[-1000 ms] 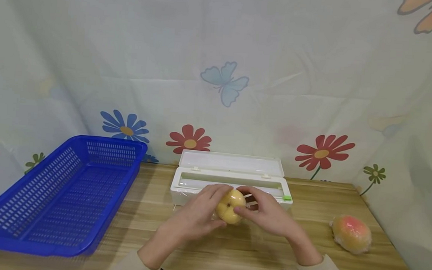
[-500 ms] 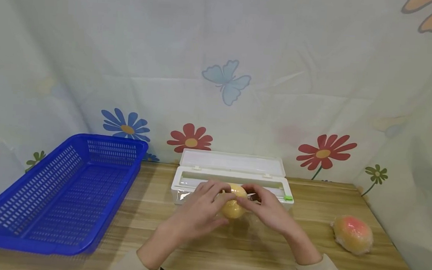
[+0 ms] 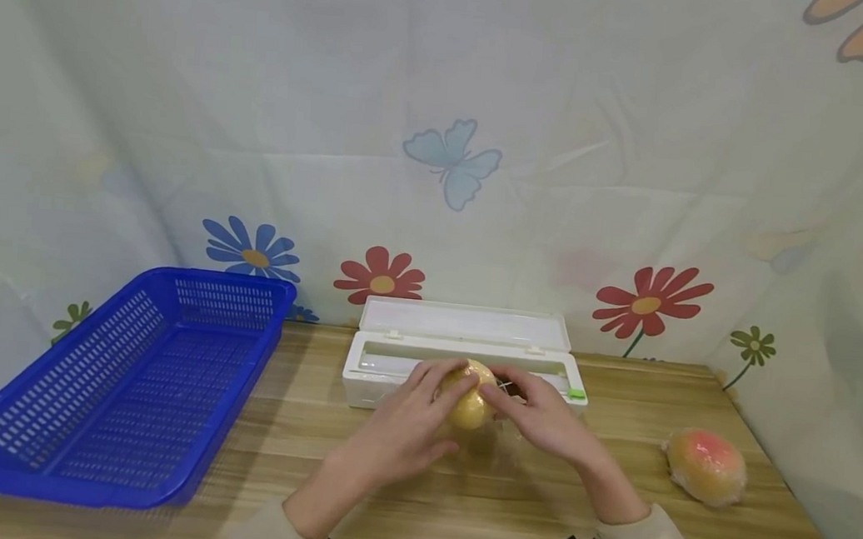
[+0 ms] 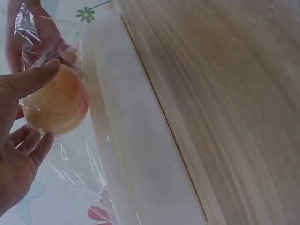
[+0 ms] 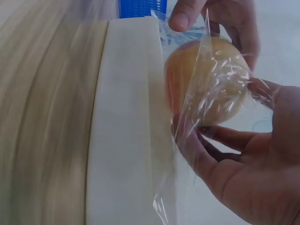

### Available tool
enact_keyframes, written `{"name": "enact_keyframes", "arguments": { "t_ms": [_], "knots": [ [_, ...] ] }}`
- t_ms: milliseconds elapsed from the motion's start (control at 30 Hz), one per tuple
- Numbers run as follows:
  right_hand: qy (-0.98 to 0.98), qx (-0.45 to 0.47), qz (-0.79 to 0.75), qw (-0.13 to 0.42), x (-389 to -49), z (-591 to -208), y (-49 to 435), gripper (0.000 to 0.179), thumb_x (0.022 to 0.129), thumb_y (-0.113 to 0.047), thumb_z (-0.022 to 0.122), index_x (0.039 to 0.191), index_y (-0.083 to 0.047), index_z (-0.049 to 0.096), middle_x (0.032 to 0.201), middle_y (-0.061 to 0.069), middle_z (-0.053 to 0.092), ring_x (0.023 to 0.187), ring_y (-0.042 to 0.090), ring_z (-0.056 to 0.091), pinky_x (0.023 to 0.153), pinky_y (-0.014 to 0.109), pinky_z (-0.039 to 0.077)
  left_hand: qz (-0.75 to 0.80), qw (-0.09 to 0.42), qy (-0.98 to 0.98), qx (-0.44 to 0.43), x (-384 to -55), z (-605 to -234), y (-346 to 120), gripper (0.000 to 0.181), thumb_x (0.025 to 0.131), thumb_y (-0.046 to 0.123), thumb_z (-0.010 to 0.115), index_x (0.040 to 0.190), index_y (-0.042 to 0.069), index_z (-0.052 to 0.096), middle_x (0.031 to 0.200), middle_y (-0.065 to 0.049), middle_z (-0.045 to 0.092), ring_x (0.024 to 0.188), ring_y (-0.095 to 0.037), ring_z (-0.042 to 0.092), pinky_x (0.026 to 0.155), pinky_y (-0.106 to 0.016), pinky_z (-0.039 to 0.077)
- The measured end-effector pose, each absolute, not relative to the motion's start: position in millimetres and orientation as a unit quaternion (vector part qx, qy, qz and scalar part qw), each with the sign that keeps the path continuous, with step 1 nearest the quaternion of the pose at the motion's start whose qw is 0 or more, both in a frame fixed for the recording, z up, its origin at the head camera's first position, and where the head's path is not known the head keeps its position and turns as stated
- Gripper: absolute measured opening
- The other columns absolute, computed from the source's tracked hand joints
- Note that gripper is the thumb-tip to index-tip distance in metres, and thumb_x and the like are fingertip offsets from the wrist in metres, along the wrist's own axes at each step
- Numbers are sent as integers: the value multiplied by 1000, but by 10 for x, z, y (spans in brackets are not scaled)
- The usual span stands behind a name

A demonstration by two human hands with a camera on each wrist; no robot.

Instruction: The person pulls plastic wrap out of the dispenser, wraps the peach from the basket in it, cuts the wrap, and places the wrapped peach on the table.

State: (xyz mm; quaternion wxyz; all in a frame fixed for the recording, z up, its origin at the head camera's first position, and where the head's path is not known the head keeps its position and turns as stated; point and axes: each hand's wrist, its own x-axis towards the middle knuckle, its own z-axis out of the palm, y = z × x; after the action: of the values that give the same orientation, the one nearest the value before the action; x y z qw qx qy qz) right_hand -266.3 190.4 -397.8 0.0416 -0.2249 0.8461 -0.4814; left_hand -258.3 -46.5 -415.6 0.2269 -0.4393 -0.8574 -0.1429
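Observation:
A yellow peach with a pink blush, partly covered in clear cling film, is held up between both hands in front of a white cling film dispenser. My left hand holds the peach from the left, fingers over its upper side in the head view. On the other side, my right hand pinches film against the peach, its fingertips gathered at the side. Loose film hangs below the peach in the left wrist view.
The dispenser's lid stands raised at the back. A blue plastic basket lies on the left of the wooden table. Another peach, wrapped in film, rests at the right. A flowered cloth hangs behind.
The peach has tilted and risen slightly toward the dispenser, its dimpled side turned out of view. Left fingers have shifted over its front, and the right hand has stayed at its side.

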Motion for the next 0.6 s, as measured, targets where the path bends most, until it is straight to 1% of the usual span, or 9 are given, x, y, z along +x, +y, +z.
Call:
{"name": "enact_keyframes", "arguments": {
  "t_ms": [33,167,267,333,367,400,467,533,600],
  "knots": [
    [848,-232,-475,40,-2671,-3974,1917,47,107,-34,57,140,-1,58,129,11,64,109,25,63,84,33,57,-148,226,-858,-436,-2589,-4161,-460,86,79,27,92,150,11,45,154,-11,36,139,-28,35,100,-38,50],
    [851,-252,-459,43,-2680,-3943,1980,47,104,-31,64,139,-1,58,123,10,65,109,29,61,81,34,57,-169,228,-858,-428,-2622,-4158,-430,79,80,27,91,144,12,47,152,-11,39,139,-26,36,108,-35,44],
    [844,-253,-470,59,-2664,-3906,2023,55,98,-27,72,140,2,53,126,13,62,112,33,60,87,37,57,-173,233,-861,-417,-2638,-4139,-403,78,78,28,92,141,11,48,149,-11,43,136,-27,40,113,-36,38],
    [843,-248,-473,61,-2640,-3871,2054,60,94,-26,78,137,4,51,127,15,59,114,34,59,91,39,55,-172,234,-865,-408,-2641,-4126,-388,79,77,27,93,139,11,49,148,-12,45,135,-27,43,113,-37,38],
    [845,-246,-470,60,-2625,-3849,2070,60,92,-26,80,134,5,51,125,16,59,113,34,59,91,40,55,-171,234,-868,-403,-2640,-4117,-382,79,76,27,94,139,11,49,147,-12,45,134,-27,44,113,-37,39],
    [851,-244,-463,55,-2608,-3825,2086,58,90,-26,82,129,5,53,121,16,59,110,34,59,90,40,55,-171,232,-871,-397,-2643,-4113,-374,79,75,27,94,138,11,49,146,-12,46,133,-27,44,113,-38,39],
    [869,-241,-431,42,-2574,-3779,2127,49,87,-29,84,115,1,58,107,10,60,98,28,58,80,34,55,-171,229,-877,-386,-2647,-4104,-359,79,75,27,94,137,10,49,144,-11,46,133,-27,44,113,-38,39],
    [883,-249,-397,34,-2542,-3731,2178,39,85,-31,85,102,-4,62,92,5,58,86,22,55,69,29,50,-169,227,-883,-375,-2652,-4091,-342,81,75,30,95,137,10,48,144,-11,47,133,-26,44,112,-38,40],
    [890,-258,-376,31,-2517,-3691,2234,27,87,-29,84,92,-10,64,82,-1,57,78,18,53,61,27,44,-169,226,-886,-367,-2660,-4082,-323,84,74,33,95,138,10,46,143,-11,47,134,-27,44,111,-39,41]
  ]
}}
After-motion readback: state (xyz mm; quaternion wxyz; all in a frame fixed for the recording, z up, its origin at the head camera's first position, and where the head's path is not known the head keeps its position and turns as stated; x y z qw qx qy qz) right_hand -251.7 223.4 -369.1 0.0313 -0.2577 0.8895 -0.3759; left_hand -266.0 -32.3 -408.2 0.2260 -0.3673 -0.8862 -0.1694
